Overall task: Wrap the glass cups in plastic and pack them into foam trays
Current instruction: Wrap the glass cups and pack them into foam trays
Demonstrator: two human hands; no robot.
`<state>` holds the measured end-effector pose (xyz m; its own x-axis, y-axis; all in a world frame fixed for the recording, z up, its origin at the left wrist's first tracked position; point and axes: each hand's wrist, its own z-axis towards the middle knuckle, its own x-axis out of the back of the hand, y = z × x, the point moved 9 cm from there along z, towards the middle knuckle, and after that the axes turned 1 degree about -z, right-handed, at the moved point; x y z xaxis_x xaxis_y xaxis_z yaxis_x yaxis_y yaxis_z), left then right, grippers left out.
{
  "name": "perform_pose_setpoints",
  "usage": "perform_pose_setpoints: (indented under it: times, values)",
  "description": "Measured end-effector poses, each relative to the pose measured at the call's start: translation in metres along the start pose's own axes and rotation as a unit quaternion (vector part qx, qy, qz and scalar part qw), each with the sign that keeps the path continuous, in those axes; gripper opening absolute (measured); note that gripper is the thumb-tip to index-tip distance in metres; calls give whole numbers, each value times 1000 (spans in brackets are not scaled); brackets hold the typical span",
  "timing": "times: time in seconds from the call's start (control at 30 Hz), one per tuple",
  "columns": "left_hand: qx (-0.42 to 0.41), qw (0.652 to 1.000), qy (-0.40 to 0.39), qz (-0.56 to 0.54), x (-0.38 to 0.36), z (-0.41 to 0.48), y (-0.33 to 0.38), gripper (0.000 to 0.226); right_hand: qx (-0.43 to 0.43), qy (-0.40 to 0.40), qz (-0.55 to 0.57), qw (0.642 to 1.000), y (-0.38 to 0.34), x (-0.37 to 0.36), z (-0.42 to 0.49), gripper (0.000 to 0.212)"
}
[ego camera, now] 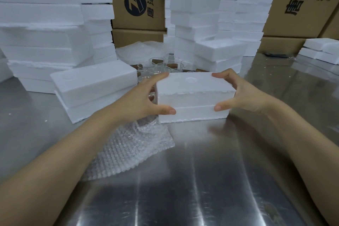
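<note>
Squarely in the middle of the metal table (pixel 201 180) stands a closed foam box (pixel 194 95), made of two white trays set one on the other with a seam running along the near side. The left hand (pixel 145 97) grips its left end, thumb pressed on the near face and fingers curled over the far top edge. The right hand (pixel 244 95) grips the right end the same way.

A crumpled sheet of bubble wrap (pixel 132 148) lies on the table near the left forearm, partly under it. Just left of the held box is a second foam box (pixel 95 86), turned at an angle. Behind the hands, farther off, a group of glass cups (pixel 157 66) stands upright, unwrapped.

Tall stacks of foam trays (pixel 40 24) rise at the far left and far centre, with cardboard cartons (pixel 135 2) behind them.
</note>
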<state>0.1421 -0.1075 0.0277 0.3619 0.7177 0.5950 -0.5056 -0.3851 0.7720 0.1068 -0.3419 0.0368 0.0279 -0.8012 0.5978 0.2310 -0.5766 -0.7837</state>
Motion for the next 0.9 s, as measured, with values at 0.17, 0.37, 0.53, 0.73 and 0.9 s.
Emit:
perform_pose_setpoints:
  times: [0.17, 0.37, 0.53, 0.73, 0.9]
  values:
    - [-4, 1000, -18, 14, -3, 1, 0, 106, 8, 8, 4, 1000, -2, 1, 0, 78]
    - [-22, 997, 37, 59, 11, -10, 19, 102, 22, 22, -6, 999, -21, 4, -7, 76]
    - [-46, 991, 94, 88, 70, -31, 56, 99, 104, 76, -7, 992, -75, 4, 0, 79]
    - [-21, 976, 205, 76, 156, -65, 42, 99, 163, 1, 35, 986, -146, -43, 71, 78]
    - [15, 957, 283, 65, 204, -88, 6, 93, 172, -41, 51, 983, -167, -106, 127, 87]
